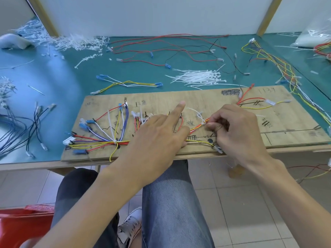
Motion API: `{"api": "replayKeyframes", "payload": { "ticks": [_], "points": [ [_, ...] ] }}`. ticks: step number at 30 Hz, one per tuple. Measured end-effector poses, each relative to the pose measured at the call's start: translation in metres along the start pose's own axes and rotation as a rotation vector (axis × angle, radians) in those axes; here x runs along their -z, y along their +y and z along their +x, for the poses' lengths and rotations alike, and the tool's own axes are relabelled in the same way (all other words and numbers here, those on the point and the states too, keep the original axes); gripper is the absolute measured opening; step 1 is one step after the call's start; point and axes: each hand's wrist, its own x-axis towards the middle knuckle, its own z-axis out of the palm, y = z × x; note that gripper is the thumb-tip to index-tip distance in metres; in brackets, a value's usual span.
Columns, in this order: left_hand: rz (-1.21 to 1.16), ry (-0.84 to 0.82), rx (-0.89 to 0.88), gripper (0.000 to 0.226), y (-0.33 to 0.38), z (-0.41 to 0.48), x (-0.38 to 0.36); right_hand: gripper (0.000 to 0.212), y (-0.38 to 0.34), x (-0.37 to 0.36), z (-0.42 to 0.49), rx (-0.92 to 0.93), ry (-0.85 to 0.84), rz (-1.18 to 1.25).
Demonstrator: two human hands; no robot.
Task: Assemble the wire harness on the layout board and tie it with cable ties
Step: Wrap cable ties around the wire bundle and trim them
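While your right hand (232, 126) pinched the thin white cable tie (200, 116), your flat, unclenched left hand (157, 135) beside it hid glossy wires (196, 127).

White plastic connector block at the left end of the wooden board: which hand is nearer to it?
Left. The left hand rests on the wooden board right of the white plastic connector block; the right hand is farther right, pinching orange wires.

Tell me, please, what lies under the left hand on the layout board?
The left hand lies over the wire harness on the layout board. Red and yellow wires enter beneath it from the left and leave toward the cable tie. The stretch between is covered.
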Motion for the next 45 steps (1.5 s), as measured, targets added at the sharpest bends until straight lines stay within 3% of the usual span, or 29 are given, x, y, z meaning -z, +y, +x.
{"api": "replayKeyframes", "payload": {
  "ticks": [9, 13, 15, 19, 25, 30, 33, 35, 38, 41, 45],
  "points": [
    [-0.015, 0.162, -0.039, 0.015, 0.002, -0.002, 0.009, 0.010, -0.002, 0.015, 0.007, -0.011, -0.066, 0.089],
    [-0.153, 0.284, 0.082, 0.017, 0.010, 0.007, 0.019, 0.047, -0.016, 0.021, 0.014, 0.067, -0.279, 0.053],
    [-0.302, 0.316, 0.189, 0.022, 0.005, 0.011, 0.025, 0.056, -0.020, 0.019, 0.016, 0.063, -0.358, 0.054],
    [-0.420, 0.186, 0.184, 0.024, -0.013, 0.005, 0.031, 0.050, -0.021, 0.017, 0.026, 0.069, -0.378, 0.131],
    [-0.379, 0.059, 0.109, 0.022, -0.028, -0.011, 0.025, 0.057, -0.018, 0.020, 0.031, 0.055, -0.503, 0.100],
    [-0.193, 0.183, 0.014, 0.050, -0.032, -0.022, 0.025, 0.044, -0.020, 0.017, 0.028, 0.109, -0.466, 0.042],
    [-0.209, 0.271, 0.087, 0.075, -0.040, -0.035, 0.027, 0.020, -0.023, 0.014, 0.029, 0.214, -0.332, 0.022],
    [-0.229, 0.249, 0.184, 0.086, -0.047, -0.046, 0.025, 0.031, -0.031, 0.011, 0.032, 0.315, -0.238, -0.033],
    [-0.316, 0.188, 0.327, 0.085, -0.055, -0.061, 0.018, 0.041, -0.046, 0.004, 0.036, 0.423, -0.105, -0.051],
    [-0.376, 0.144, 0.419, 0.090, -0.060, -0.067, 0.017, 0.068, -0.052, -0.002, 0.032, 0.312, -0.129, -0.071],
    [-0.432, 0.033, 0.360, 0.053, -0.069, -0.070, 0.029, 0.092, -0.055, -0.004, 0.013, 0.187, -0.122, -0.216]
  ]
}}
